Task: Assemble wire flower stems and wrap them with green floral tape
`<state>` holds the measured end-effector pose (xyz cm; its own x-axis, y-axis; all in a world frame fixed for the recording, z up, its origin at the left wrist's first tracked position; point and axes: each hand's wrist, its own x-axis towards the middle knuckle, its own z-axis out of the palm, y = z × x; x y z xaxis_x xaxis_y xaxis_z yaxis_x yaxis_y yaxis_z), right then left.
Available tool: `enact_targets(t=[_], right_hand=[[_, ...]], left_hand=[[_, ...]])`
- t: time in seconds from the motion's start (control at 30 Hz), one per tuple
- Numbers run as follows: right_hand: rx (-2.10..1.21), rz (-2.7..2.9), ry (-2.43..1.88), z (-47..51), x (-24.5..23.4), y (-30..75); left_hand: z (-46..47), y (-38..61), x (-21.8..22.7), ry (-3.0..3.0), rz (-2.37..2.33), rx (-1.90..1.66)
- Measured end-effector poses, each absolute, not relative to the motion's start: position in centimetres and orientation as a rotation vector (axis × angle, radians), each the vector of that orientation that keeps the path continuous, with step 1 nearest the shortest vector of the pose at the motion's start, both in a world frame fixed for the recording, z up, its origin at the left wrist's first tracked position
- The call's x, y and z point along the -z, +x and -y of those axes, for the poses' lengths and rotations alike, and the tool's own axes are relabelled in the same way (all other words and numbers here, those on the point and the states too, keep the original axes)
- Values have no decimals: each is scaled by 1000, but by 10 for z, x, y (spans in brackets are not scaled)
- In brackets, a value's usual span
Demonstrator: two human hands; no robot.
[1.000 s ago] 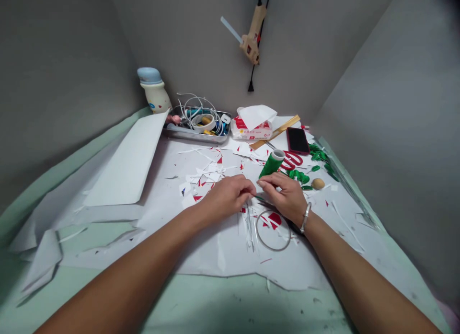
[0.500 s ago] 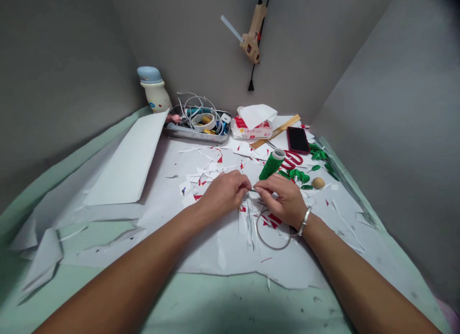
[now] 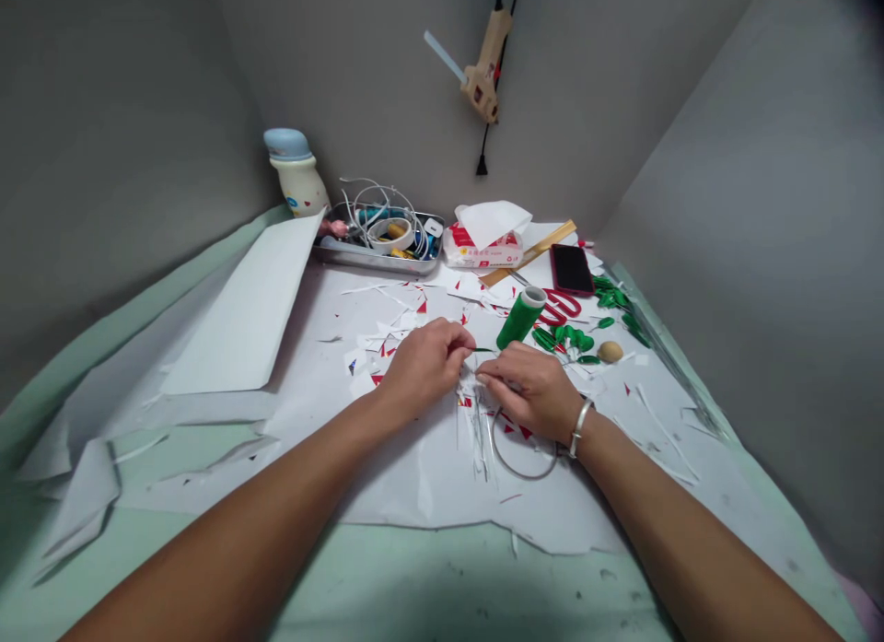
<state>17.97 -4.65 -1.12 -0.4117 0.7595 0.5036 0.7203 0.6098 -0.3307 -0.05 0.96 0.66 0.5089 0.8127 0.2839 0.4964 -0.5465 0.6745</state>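
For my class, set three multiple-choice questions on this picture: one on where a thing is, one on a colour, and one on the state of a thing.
1. Where is the hot glue gun?
A. Hanging against the wall
B. In the metal tray
C. Lying on the paper sheet

2. What colour is the roll just beyond the right hand?
A. Red
B. Green
C. Blue

3. How is the phone placed?
A. Standing in the metal tray
B. Propped against the wall
C. Lying flat with its screen dark

Answers:
1. A, since it hangs by its cord, clear of the work surface.
2. B, since its body is green, with a pale core showing at the end.
3. C, since it lies on the papers, its black screen facing up.
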Motion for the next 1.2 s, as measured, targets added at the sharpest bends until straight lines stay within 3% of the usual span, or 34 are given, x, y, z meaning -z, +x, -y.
enact_targets(t=[0.17,0.4,0.57,0.73,0.93,1.2], right_hand=[[-94,2028,-1212,43,10,186],[-261,1980,-1263,36,19,189],[-149,2205,-1186,45,15,179],[-24,2097,-1193,47,9,179],[-203,1862,-1294,36,16,190],[-148,2206,-1191,43,16,182]], left_hand=[[-7,1,-3,2399,-872,-643],[-6,2,-13,2033,-859,-739],[-8,1,-9,2148,-1032,-857],[-6,1,-2,2410,-960,-727],[-4,2,-6,2247,-818,-652],[-9,1,-8,2130,-1074,-834]])
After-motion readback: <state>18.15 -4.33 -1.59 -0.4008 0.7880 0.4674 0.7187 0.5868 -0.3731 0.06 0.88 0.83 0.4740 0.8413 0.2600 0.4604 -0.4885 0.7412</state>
